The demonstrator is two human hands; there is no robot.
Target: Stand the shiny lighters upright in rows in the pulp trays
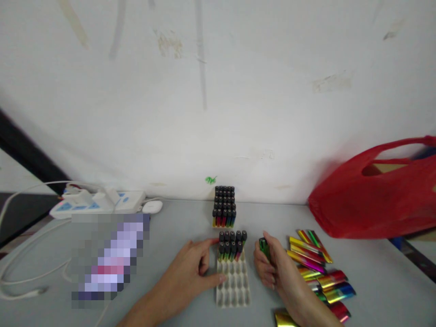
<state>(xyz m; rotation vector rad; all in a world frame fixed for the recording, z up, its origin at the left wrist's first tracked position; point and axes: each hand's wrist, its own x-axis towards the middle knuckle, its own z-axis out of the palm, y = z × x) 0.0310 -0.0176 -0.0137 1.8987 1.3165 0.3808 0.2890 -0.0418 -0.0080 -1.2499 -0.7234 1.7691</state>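
Observation:
A pale moulded tray (233,297) with rows of small hollows lies in front of me. Several black-topped lighters (232,249) with shiny coloured bodies stand upright in its far rows; the near hollows hold nothing. My left hand (187,268) grips the tray's left side, thumb on the rim and index finger by the far lighters. To the right of the tray, my right hand (274,268) is closed round a lighter (264,247) with a black top and green body, partly hidden by the fingers. Behind the tray stands a packed block of similar lighters (224,206).
Shiny coloured metallic sleeves (306,252) lie scattered right of my right hand. A red bag (368,200) stands at the far right. On the left are a white power strip (126,204) with cables, a white earbud-like case (152,207) and a pixelated object (116,254). A wall (238,113) closes the back.

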